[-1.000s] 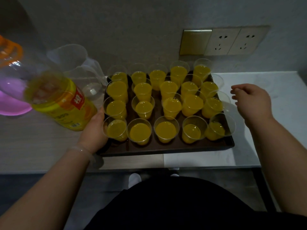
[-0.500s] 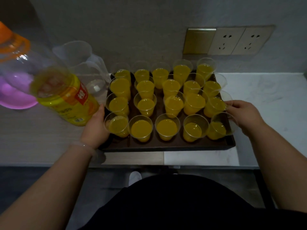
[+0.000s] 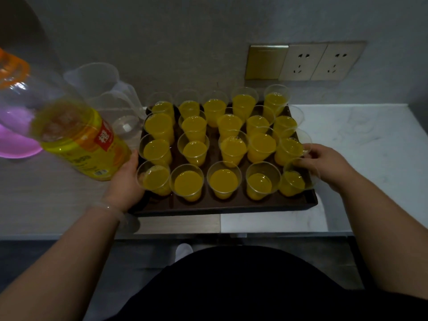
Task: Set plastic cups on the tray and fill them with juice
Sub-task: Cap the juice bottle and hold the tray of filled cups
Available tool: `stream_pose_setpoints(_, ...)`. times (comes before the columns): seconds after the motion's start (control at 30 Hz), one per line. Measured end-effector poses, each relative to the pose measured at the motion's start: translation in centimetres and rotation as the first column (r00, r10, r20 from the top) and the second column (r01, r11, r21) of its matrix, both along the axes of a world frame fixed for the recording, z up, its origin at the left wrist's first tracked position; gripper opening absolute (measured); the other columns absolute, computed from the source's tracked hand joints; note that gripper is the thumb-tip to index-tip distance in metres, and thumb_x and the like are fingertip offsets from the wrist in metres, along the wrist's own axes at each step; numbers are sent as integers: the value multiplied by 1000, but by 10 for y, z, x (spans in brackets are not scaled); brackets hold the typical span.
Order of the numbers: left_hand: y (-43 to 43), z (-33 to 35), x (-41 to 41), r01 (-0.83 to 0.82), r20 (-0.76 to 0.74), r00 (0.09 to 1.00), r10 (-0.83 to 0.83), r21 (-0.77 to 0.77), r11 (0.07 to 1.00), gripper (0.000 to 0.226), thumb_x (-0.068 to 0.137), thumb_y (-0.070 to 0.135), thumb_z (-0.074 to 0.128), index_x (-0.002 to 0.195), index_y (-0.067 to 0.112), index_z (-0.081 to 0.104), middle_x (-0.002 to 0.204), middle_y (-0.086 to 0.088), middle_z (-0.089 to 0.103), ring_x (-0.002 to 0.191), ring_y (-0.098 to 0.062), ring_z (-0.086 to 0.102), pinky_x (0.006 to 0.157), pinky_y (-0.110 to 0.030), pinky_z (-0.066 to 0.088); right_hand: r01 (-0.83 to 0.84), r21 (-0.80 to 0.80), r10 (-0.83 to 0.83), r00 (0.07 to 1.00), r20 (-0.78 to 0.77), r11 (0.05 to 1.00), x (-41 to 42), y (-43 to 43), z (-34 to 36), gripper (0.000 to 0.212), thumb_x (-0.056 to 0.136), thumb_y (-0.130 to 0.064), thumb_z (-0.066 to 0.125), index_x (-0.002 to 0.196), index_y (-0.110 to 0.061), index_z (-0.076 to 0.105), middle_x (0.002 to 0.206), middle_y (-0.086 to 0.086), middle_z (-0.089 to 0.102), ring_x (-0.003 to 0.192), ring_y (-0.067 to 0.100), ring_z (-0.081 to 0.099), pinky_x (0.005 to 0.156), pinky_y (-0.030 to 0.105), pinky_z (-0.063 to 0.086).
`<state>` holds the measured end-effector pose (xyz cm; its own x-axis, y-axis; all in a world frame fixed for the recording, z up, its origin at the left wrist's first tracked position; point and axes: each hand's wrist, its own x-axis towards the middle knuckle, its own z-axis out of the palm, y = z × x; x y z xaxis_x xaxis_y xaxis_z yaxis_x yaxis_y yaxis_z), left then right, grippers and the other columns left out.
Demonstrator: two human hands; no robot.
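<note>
My right hand (image 3: 324, 164) has its fingers (image 3: 306, 152) curled round the rim of the near right cup (image 3: 293, 181), at the tray (image 3: 231, 206) corner on the desk (image 3: 359, 163). I judge it light, thin and squashy, so I should hold it gently, lower down. My left hand (image 3: 126, 181) is beside the bottle (image 3: 76, 144); whether its fingers grip anything I cannot tell.

Counter (image 3: 359, 140) with tray (image 3: 231, 208), bottle (image 3: 81, 144), jug (image 3: 99, 89)
</note>
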<state>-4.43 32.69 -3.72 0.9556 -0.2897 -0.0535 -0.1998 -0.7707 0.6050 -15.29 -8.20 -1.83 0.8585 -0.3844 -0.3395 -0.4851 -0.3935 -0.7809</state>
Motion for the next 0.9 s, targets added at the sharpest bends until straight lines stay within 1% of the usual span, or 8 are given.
stream_pose_setpoints(0.1, 1, 1, 0, 2, -13, 1000, -3, -25, 1000, 62, 88, 21, 66, 142, 19, 36, 129, -13, 56, 117, -31, 53, 98, -32, 36, -67, -83, 67, 998, -4, 994, 1, 1, -2, 38, 81, -21, 72, 118, -21, 61, 105, 8, 64, 97, 26, 59, 80, 34, 46)
stream_pose_setpoints(0.17, 0, 3, -1, 5, -23, 1000, -6, -49, 999, 63, 85, 30, 65, 140, 20, 36, 124, -10, 58, 111, -26, 55, 96, -33, 39, -117, -166, 117, 993, -7, 979, 2, 3, -3, 40, 78, -34, 72, 115, -21, 63, 102, 9, 65, 95, 27, 59, 79, 34, 45)
stream_pose_setpoints(0.23, 0, 3, 1, 16, -40, 999, -18, -49, 999, 64, 85, 34, 64, 141, 20, 35, 123, -5, 57, 109, -19, 52, 97, -31, 37, -144, -228, 146, 989, -11, 963, 3, 4, -4, 51, 68, -45, 61, 112, -19, 63, 99, 7, 64, 92, 26, 58, 77, 33, 42)
stream_pose_setpoints(0.33, 0, -1, 7, 33, -81, 996, -37, -54, 998, 72, 83, 61, 49, 140, 20, 37, 127, -4, 55, 117, -21, 52, 104, -30, 35, -141, -289, 145, 989, -7, 947, 7, 5, -7, 52, 66, -45, 52, 109, -19, 64, 97, 6, 62, 89, 23, 54, 76, 31, 38)
stream_pose_setpoints(0.43, 1, -2, 7, -27, -123, 992, 17, -87, 996, 64, 87, 44, 57, 142, 20, 35, 127, -9, 56, 117, -26, 53, 104, -35, 37, -150, -343, 157, 988, -8, 927, 9, 3, -12, 49, 68, -44, 49, 107, -20, 65, 97, 5, 63, 89, 23, 53, 75, 30, 37)
stream_pose_setpoints(0.53, 3, -4, 4, -33, -53, 998, 31, -31, 999, 68, 88, 23, 65, 147, 23, 29, 129, -10, 56, 117, -28, 52, 100, -34, 39, -148, -350, 164, 986, 16, 925, 9, 2, -15, 48, 69, -42, 48, 106, -20, 68, 98, 6, 65, 89, 22, 54, 75, 29, 36)
stream_pose_setpoints(0.7, 4, -2, 2, -79, -66, 995, 72, -100, 992, 68, 88, 24, 66, 147, 28, 31, 139, -5, 50, 127, -27, 45, 99, -27, 32, -202, -426, 222, 975, -3, 882, 10, 2, -15, 50, 71, -43, 45, 108, -19, 68, 106, 13, 68, 96, 32, 59, 76, 30, 38)
stream_pose_setpoints(0.9, 0, 3, -4, -103, -53, 994, 97, -131, 986, 67, 89, 21, 65, 147, 25, 32, 139, -8, 50, 127, -28, 45, 96, -25, 32, -191, -421, 218, 976, 16, 886, 10, 3, -14, 55, 68, -46, 43, 108, -17, 68, 106, 13, 67, 97, 32, 59, 75, 29, 36)
